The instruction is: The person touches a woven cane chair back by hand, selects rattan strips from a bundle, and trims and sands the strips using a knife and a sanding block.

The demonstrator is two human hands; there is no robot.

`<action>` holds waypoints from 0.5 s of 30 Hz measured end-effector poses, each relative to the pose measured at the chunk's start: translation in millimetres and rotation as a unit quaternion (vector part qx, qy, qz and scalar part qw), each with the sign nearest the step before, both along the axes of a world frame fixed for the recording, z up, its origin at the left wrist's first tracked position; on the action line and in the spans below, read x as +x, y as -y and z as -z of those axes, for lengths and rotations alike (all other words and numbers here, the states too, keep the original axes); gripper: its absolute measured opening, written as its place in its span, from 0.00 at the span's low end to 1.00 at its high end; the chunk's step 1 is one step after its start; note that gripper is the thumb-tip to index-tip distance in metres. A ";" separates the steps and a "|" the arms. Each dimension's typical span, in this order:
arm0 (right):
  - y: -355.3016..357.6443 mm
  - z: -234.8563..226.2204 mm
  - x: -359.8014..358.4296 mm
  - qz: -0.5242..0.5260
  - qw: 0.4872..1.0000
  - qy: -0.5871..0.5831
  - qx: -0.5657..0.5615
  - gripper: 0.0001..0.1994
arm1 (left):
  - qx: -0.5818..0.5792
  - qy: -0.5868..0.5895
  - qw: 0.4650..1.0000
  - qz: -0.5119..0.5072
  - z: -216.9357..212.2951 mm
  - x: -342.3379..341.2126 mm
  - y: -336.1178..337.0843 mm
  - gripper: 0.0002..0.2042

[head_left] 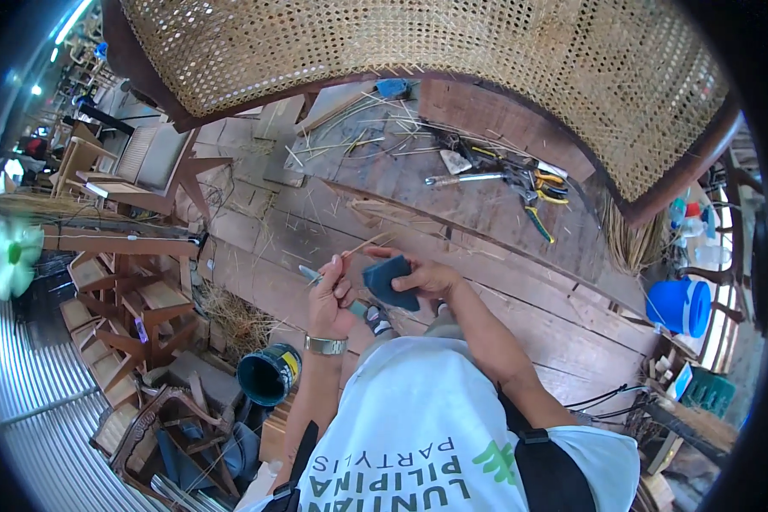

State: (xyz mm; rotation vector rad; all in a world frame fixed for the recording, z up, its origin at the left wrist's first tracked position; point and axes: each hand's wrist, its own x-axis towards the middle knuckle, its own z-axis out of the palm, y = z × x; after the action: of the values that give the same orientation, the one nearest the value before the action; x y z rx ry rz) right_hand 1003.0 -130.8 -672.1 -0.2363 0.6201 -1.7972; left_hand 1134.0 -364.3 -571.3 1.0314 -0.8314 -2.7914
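My right hand (431, 278) is closed around a dark blue, flat, soft-looking piece (388, 282), its thumb pressed on top. Fingers bent, my left hand (331, 300) pinches a thin tan strip (369, 244), probably cane, that slants up toward the right hand's fingertips. A small grey-blue pointed object (309, 273) sticks out beside the left fingers; its kind is unclear. Both hands are close together above the plank floor, in front of my white shirt. A woven cane panel (418, 38) in a dark wooden frame arches across the far side.
Pliers (538, 224) and other hand tools lie on a low board (384, 171) with scattered cane strips. A blue bucket (678, 307) stands at right, a dark green bucket (264, 375) at lower left. Wooden chair parts (136, 307) and a fan (14, 258) are at left.
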 end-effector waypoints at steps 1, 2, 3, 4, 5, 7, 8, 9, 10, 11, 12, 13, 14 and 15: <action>-4.2 20.8 0.7 -0.013 0.993 -0.072 0.089 0.60 | -0.005 -0.008 1.000 -0.007 -2.7 2.1 3.1 0.07; 1.8 36.2 9.0 -0.009 0.993 -0.072 0.089 0.60 | -0.010 -0.015 1.000 -0.016 -4.7 5.9 6.7 0.06; 12.8 48.3 25.0 0.037 0.982 -0.100 0.157 0.56 | -0.011 -0.014 1.000 -0.010 -4.8 11.5 14.2 0.06; 23.2 48.9 38.5 0.074 0.963 -0.128 0.224 0.51 | -0.028 0.006 0.999 0.026 1.9 21.4 17.8 0.05; 35.4 49.6 50.0 0.073 0.963 -0.128 0.224 0.51 | -0.045 0.026 0.997 0.064 8.8 29.8 20.0 0.05; 65.9 27.0 70.8 0.093 0.981 -0.089 0.143 0.45 | -0.104 0.055 0.992 0.041 38.0 51.9 18.6 0.06; 72.3 14.3 80.5 0.088 0.982 -0.089 0.140 0.45 | -0.163 0.083 0.983 0.024 50.2 62.6 22.2 0.08; 71.4 7.6 87.4 0.084 0.989 -0.052 0.114 0.45 | -0.176 0.115 0.977 0.026 39.6 63.8 22.9 0.09; 69.2 0.8 95.0 0.083 0.993 -0.014 0.086 0.44 | -0.175 0.114 0.978 0.029 34.4 64.9 24.0 0.09; 79.8 -5.1 104.5 0.146 0.982 -0.041 0.109 0.42 | -0.195 0.121 0.972 0.044 29.1 65.3 25.6 0.10; 87.2 -6.2 112.3 0.151 0.982 -0.042 0.110 0.42 | -0.216 0.126 0.966 0.061 23.7 63.8 23.8 0.10; 95.7 -4.2 121.8 0.179 0.974 0.033 0.138 0.37 | -0.217 0.125 0.966 0.064 25.4 66.2 22.8 0.10; 97.7 -1.7 127.4 0.207 0.958 0.109 0.164 0.31 | -0.202 0.138 0.968 0.061 28.0 67.5 19.9 0.10; 98.3 -3.5 128.3 0.210 0.958 0.109 0.163 0.31 | -0.186 0.151 0.969 0.056 36.7 70.2 20.7 0.10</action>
State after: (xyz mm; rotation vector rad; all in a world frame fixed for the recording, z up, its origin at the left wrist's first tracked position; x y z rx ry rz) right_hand 1131.3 -229.1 -668.6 0.3391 0.8387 -2.0498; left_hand 1204.2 -385.0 -608.0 1.3866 -1.4207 -2.4445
